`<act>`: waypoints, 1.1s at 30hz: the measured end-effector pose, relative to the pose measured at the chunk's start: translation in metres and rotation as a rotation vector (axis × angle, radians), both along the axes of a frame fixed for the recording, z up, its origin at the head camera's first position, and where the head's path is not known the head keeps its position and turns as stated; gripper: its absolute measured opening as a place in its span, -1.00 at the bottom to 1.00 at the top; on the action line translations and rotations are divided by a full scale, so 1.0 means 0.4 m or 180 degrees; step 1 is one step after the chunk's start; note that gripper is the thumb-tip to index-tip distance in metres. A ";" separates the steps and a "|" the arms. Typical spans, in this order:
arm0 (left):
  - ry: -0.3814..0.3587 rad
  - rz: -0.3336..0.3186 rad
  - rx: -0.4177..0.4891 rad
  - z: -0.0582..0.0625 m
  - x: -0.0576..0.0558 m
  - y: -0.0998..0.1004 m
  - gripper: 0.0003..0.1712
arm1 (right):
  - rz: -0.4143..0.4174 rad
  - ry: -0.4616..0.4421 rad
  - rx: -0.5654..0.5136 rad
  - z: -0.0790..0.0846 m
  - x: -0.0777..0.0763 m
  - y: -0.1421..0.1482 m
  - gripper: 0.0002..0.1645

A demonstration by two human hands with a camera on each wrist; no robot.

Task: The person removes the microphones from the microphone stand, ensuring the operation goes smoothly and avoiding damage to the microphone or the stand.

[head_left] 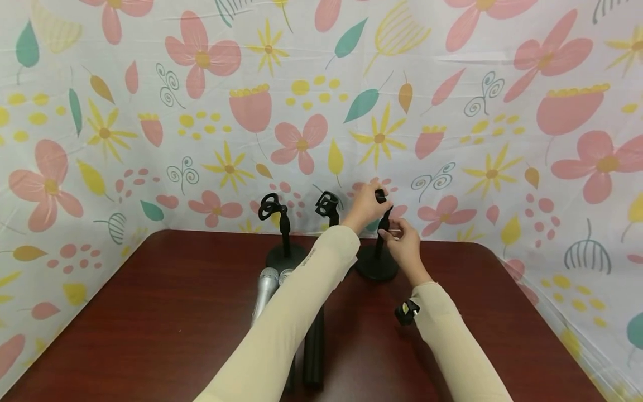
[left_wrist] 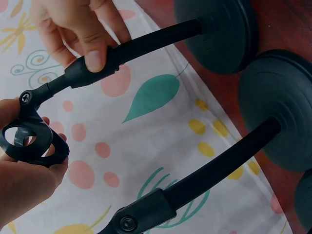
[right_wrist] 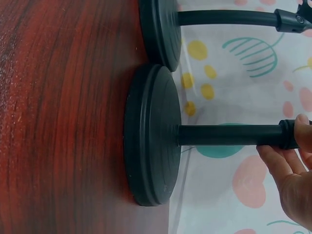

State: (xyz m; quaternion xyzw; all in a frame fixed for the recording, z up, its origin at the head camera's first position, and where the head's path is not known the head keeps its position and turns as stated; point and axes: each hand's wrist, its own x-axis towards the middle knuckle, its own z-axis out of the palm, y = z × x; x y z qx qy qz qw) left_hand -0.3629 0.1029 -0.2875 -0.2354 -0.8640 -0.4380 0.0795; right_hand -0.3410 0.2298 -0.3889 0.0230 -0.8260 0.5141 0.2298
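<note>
A black desktop microphone stand (head_left: 378, 262) stands upright at the back of the table, the rightmost of three. My left hand (head_left: 365, 207) grips the ring-shaped microphone clip (left_wrist: 31, 139) at its top, thumb and fingers on either side of the clip. Lower on the same stand, my right hand (head_left: 404, 248) pinches the collar (left_wrist: 108, 67) at the top of the pole, its thumb lying along it. The pole (right_wrist: 224, 135) rises straight from a round base (right_wrist: 161, 141) on the wood.
Left of it are a middle stand with its clip (head_left: 327, 205) and a left stand (head_left: 284, 231), both with black clips on top. Silver-headed microphones (head_left: 266, 285) and a long black object (head_left: 313, 357) lie in front, partly behind my left sleeve. A flowered cloth (head_left: 301, 84) hangs behind the table.
</note>
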 end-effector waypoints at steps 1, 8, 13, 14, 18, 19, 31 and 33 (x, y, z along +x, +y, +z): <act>-0.0027 -0.0013 0.0005 -0.004 0.001 0.000 -0.73 | 0.0004 -0.0014 0.0012 -0.001 0.001 0.000 -0.59; -0.0026 -0.0052 -0.0020 -0.026 0.000 -0.001 -0.77 | 0.0053 -0.0009 -0.0005 0.003 0.004 0.000 -0.57; 0.0027 -0.0054 -0.0051 -0.031 -0.008 0.000 -0.76 | 0.0050 -0.0006 0.0011 0.007 0.002 -0.001 -0.57; 0.0026 -0.0062 -0.0055 -0.033 -0.009 -0.001 -0.76 | 0.0051 -0.0013 0.0003 0.006 0.001 -0.002 -0.56; -0.0038 -0.0123 0.0005 -0.048 -0.009 -0.005 -0.73 | -0.0001 -0.0014 0.0000 -0.006 0.002 -0.007 -0.56; -0.0061 -0.0138 0.0042 -0.053 -0.008 -0.007 -0.69 | -0.0024 0.0004 0.0009 -0.010 0.002 -0.009 -0.56; -0.0390 0.0157 0.0155 -0.122 0.020 -0.052 -0.17 | -0.0235 0.0051 0.0914 0.017 0.039 -0.051 -0.55; -0.0484 0.0160 0.0101 -0.135 0.031 -0.065 -0.19 | -0.0288 -0.0062 0.1048 0.017 0.054 -0.053 -0.54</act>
